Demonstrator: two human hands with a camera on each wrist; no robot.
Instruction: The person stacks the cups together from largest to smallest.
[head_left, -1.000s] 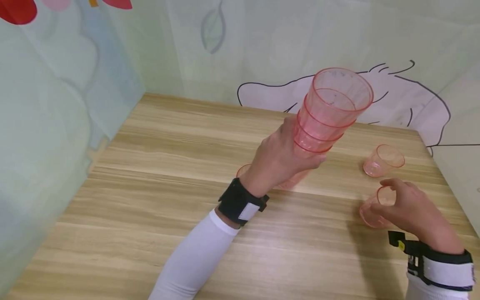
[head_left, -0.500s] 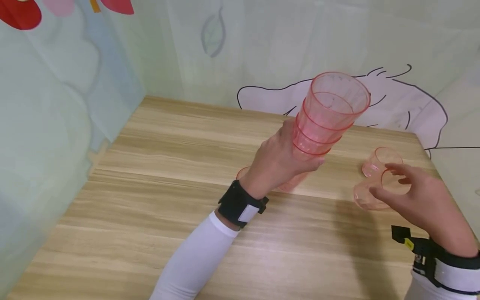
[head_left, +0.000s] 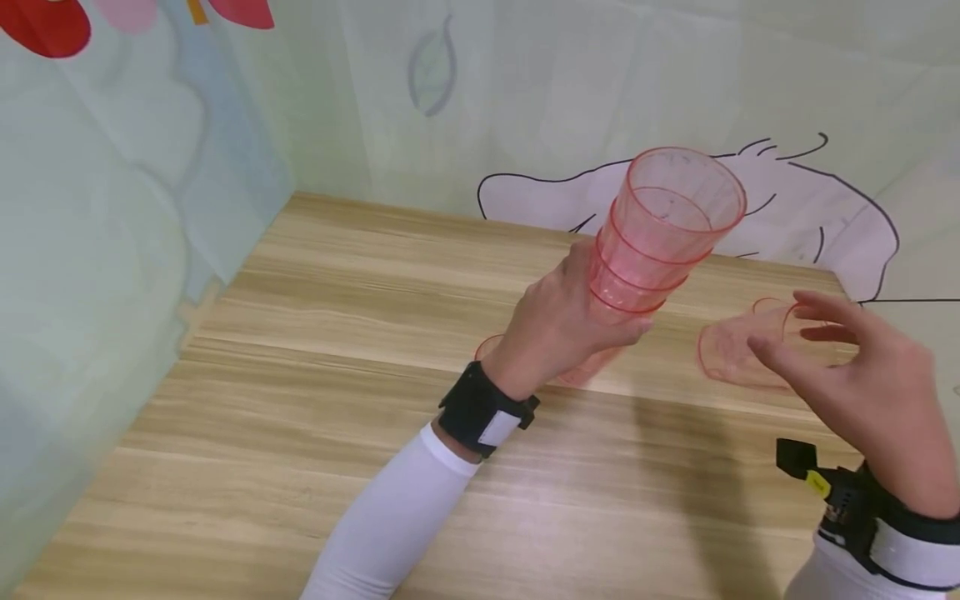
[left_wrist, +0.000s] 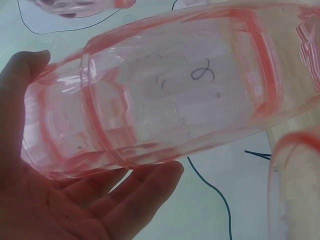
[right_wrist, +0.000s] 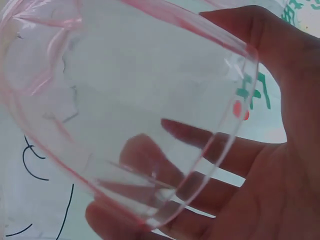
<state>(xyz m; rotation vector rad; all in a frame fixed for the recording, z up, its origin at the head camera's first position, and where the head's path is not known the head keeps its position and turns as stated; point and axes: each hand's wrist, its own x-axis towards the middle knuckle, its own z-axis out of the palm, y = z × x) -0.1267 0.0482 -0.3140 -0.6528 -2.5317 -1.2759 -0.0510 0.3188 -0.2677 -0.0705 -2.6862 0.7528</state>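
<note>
A stack of several clear pink plastic cups (head_left: 667, 225) leans up and to the right in my left hand (head_left: 558, 321). In the left wrist view, the thumb and fingers curl round the stack's lower end. My right hand (head_left: 870, 367) holds a single clear pink cup (head_left: 738, 350) by its rim end. This cup lies tipped nearly on its side in the air, its base towards the left. The right wrist view shows the thumb on one side of the cup (right_wrist: 115, 85) and fingers on the other. The two hands' cups are apart.
Partly hidden behind my left wrist, more pink cup (head_left: 588, 367) shows on the wooden table (head_left: 322, 400). Another cup's rim (head_left: 767, 302) peeks out behind the right hand's cup. A printed cloth wall (head_left: 525, 92) rises behind the table and on the left.
My right hand has lifted its cup up and away from me, tipping it further onto its side. It now overlaps the cup behind it. My left hand and the stack have barely moved.
</note>
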